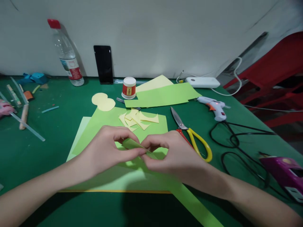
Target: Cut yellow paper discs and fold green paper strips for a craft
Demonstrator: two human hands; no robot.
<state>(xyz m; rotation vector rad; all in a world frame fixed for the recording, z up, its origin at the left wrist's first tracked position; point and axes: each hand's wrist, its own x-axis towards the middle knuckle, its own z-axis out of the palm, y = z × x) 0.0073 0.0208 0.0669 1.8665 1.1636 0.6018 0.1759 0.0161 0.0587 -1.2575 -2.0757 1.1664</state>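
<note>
Over a stack of light green paper sheets (99,123) on the green table, both of my hands pinch a long green paper strip (132,143). My left hand (106,151) grips its folded end with thumb and fingers closed. My right hand (172,154) is closed on the strip right beside it, fingertips nearly touching the left ones. The strip runs on under my right forearm toward the lower right (196,206). Just beyond my hands, yellow paper scraps (139,119) lie on the sheet.
Yellow-handled scissors (191,135) lie right of my right hand. Farther off are a white glue gun (214,107), black cables (236,142), a purple device (284,171), a red-and-white cup (129,87), two yellow paper circles (103,101), a water bottle (66,56), a phone (103,64), glue sticks (23,119).
</note>
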